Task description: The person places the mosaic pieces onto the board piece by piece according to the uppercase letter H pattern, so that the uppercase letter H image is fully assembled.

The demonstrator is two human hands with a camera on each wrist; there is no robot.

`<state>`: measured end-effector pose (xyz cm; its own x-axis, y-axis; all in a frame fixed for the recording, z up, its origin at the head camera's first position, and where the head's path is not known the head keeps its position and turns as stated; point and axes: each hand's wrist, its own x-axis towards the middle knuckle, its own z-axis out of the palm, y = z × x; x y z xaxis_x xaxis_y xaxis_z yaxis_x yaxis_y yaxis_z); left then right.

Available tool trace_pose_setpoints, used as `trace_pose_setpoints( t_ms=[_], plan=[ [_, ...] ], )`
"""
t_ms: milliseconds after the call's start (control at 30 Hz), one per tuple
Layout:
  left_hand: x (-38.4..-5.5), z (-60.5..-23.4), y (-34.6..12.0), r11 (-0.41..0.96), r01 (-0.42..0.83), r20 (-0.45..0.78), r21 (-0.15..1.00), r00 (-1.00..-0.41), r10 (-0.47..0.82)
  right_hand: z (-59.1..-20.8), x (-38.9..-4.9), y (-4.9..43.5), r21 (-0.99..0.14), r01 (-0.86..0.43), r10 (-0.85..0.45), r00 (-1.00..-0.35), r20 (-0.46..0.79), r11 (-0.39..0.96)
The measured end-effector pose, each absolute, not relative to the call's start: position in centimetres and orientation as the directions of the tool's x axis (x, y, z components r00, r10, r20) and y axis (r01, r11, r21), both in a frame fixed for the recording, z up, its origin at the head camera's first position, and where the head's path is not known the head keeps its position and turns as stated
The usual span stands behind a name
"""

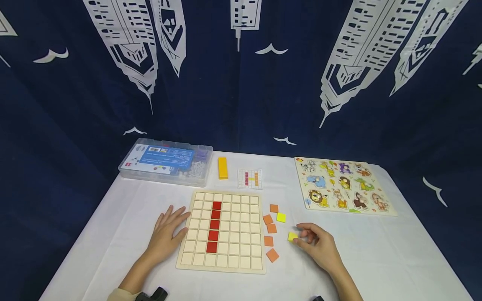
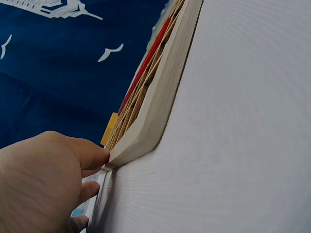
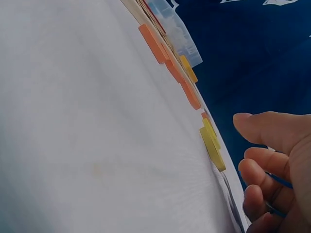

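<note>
Thumb and forefinger parted and holding nothing, a right hand (image 1: 318, 246) hovers at lower right beside the nearer yellow tile (image 1: 292, 236), which an off-centre pinch could skid into the orange tiles (image 1: 269, 241), as a relaxed left hand (image 1: 165, 234) touches the grid board (image 1: 234, 237).

Storage box (image 1: 175, 180), clear plastic, low and rectangular, lying at the far left corner of the counter (image 1: 376, 259); blue-and-white label (image 1: 165, 158) with barcode, its lettering upside down to the viewer; white pieces (image 1: 196, 169) and purple pieces (image 1: 201, 155) visible through the right end. Block (image 1: 223, 168), yellow-orange, narrow, just right of the box. Animal puzzle board (image 1: 352, 192), pale, at the far right; figures in three rows, including a lion (image 1: 318, 198), blue elephant (image 1: 316, 181) and green crocodile (image 1: 363, 184). Counter covering, white, faintly creased. Backdrop cloth (image 1: 233, 96), dark navy, hanging behind the counter; printed in white with inverted skyscrapers (image 1: 357, 50) and bird shapes (image 1: 272, 49).
</note>
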<state>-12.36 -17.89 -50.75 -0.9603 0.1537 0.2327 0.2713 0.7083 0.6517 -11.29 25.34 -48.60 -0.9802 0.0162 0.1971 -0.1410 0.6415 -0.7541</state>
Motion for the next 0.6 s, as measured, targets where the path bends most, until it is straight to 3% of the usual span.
trace_pose_setpoints(
  t_ms=[267, 600],
  plan=[
    [-12.33, -50.84, -17.80, 0.712, 0.302, 0.279, 0.634, -0.948, 0.155, -49.02, -11.32, 25.46, -0.725, -0.136, -0.001, -0.983, 0.183, 0.675],
    [-12.41, -50.91, -18.01, 0.715, 0.277, 0.237, 0.642, -0.959, 0.158, -49.22, -11.39, 25.40, -0.639, -0.097, -0.004, -0.989, 0.146, 0.763]
  ],
)
